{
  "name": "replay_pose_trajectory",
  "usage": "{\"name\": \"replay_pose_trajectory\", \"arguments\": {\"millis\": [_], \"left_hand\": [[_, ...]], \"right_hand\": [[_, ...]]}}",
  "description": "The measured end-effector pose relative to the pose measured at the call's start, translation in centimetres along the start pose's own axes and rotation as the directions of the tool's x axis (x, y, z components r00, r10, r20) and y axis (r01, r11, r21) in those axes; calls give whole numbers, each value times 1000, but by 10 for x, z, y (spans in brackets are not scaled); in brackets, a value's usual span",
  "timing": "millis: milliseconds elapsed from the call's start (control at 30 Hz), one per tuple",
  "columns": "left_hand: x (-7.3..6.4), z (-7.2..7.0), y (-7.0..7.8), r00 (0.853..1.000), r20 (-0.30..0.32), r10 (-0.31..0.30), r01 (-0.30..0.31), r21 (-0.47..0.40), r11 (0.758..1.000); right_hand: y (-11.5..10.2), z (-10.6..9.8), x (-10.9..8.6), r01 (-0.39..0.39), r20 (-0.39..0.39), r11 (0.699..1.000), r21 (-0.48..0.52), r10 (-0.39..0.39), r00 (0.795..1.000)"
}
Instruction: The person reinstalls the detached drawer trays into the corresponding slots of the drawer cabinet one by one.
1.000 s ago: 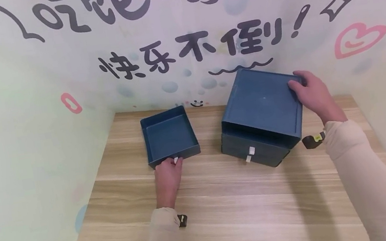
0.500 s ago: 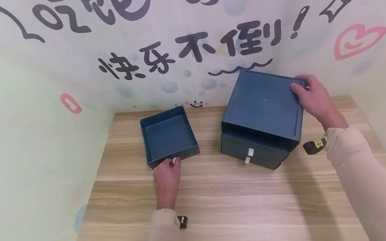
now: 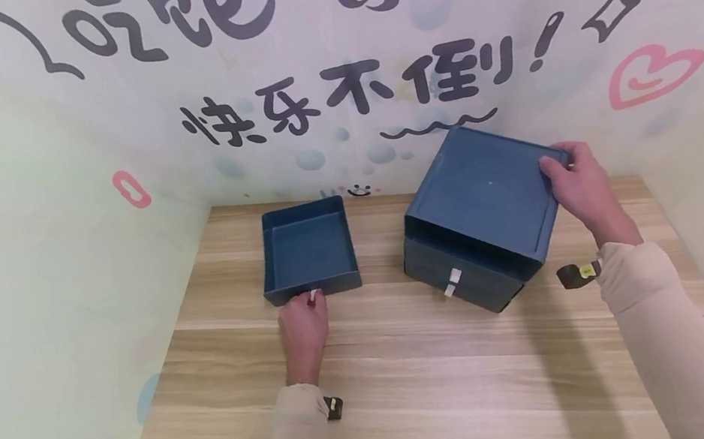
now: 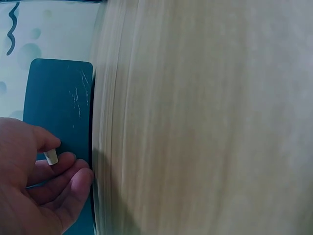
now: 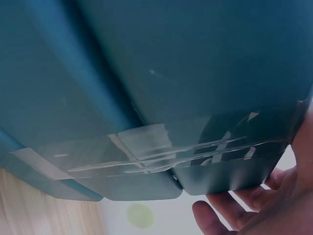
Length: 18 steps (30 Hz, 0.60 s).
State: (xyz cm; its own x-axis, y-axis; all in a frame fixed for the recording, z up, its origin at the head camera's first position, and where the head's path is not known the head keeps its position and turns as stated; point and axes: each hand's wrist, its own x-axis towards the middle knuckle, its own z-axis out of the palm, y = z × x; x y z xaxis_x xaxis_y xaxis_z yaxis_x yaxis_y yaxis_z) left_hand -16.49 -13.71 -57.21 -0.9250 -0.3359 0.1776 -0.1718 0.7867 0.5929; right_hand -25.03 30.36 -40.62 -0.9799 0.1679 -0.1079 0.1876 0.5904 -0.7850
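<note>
A shallow blue drawer (image 3: 339,282) lies on the table at the left, its tray facing up with nothing visible inside. My left hand (image 3: 305,329) pinches the small white knob (image 4: 51,156) on the drawer's front. To the right stands a blue drawer cabinet (image 3: 490,184), set at an angle, with an open slot along its upper front. Two small white knobs (image 3: 455,276) show on its front. My right hand (image 3: 583,189) grips the back right corner, thumb on the top and fingers behind. Clear tape (image 5: 146,152) runs across the cabinet's side in the right wrist view.
Both blue things rest on a wood-grain table (image 3: 411,385). Close behind rises a white wall (image 3: 290,168) with dark lettering and coloured drawings. More pale walls border the table left and right.
The cabinet has turned a little, its back edge shifting right with my right hand. The loose drawer has swung straighter, its front moving slightly left with my left hand.
</note>
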Motion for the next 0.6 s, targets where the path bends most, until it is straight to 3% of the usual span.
{"name": "replay_pose_trajectory", "arguments": {"millis": [233, 467, 600], "left_hand": [[-1, 4, -3, 1000, -19, -16, 16, 4, 1000], [-1, 6, -5, 992, -101, 74, -75, -13, 997], [-1, 6, -6, 989, -117, 87, -90, -26, 996]], "right_hand": [[3, 0, -5, 2, -40, 1000, 10, -1, 999], [8, -2, -11, -6, -104, 1000, -18, 4, 995], [10, -4, -12, -15, -128, 999, -48, 9, 992]]}}
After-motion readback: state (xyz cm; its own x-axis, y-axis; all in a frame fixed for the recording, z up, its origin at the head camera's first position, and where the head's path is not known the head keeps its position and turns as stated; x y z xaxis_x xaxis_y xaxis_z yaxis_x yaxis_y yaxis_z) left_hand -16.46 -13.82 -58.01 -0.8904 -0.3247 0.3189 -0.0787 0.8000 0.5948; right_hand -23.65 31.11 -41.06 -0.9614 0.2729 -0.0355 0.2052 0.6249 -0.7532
